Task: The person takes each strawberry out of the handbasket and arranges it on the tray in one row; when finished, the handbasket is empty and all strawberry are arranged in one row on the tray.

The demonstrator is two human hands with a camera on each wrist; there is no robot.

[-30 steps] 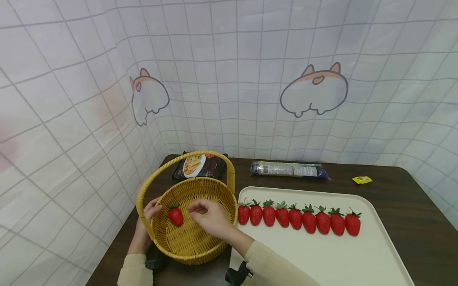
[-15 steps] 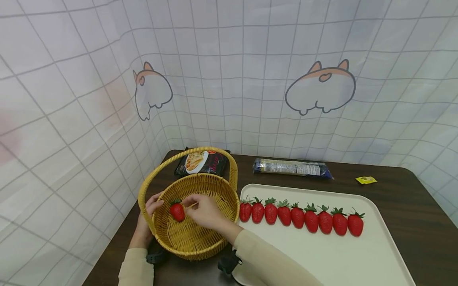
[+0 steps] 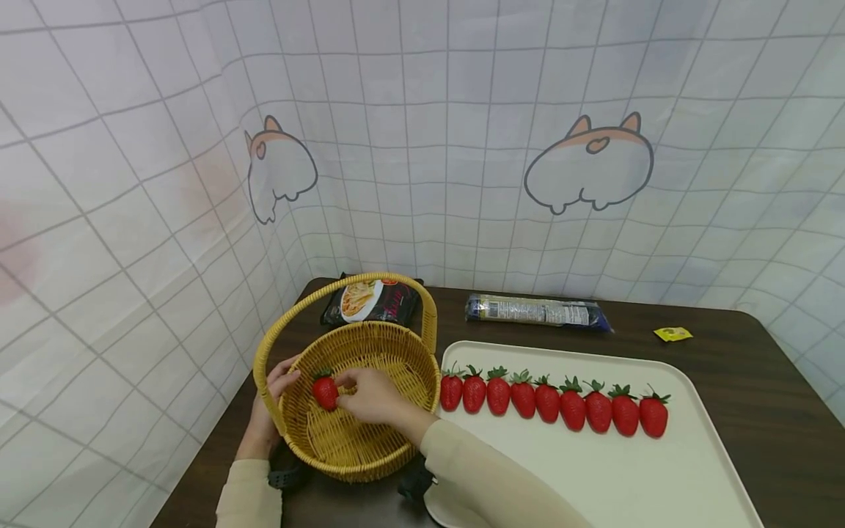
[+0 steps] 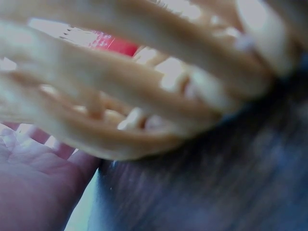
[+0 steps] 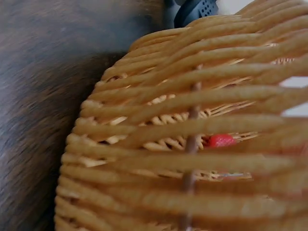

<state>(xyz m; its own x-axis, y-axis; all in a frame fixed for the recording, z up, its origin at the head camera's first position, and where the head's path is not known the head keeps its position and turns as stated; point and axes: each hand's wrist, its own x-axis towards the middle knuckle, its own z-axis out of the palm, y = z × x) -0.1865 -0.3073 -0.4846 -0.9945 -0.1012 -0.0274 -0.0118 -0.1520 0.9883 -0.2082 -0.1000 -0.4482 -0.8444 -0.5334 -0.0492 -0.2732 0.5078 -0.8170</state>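
Note:
A yellow wicker basket (image 3: 359,466) with a tall arched handle stands at the left of the table in the head view. My left hand (image 3: 269,400) holds it at its left side, fingers at the rim. Inside lies one red strawberry (image 3: 325,394) with green leaves, near the left wall. My right hand (image 3: 372,396) reaches into the basket, thumb and forefinger pinching the strawberry's right side. In the left wrist view, the palm of the left hand (image 4: 33,178) lies beside the blurred weave. The right wrist view shows the strawberry (image 5: 222,140) through the wicker, the right hand hidden.
A cream tray (image 3: 581,484) right of the basket bears a slanting row of several strawberries (image 3: 572,411). Behind are a black food packet (image 3: 396,304), a long clear-and-blue package (image 3: 538,312) and a small yellow sachet (image 3: 672,334). A grid-patterned curtain (image 3: 409,147) closes the back and left.
My right hand has moved left inside the basket, from apart to the strawberry's side. The strawberry and the left hand keep their places; the head view has shifted slightly.

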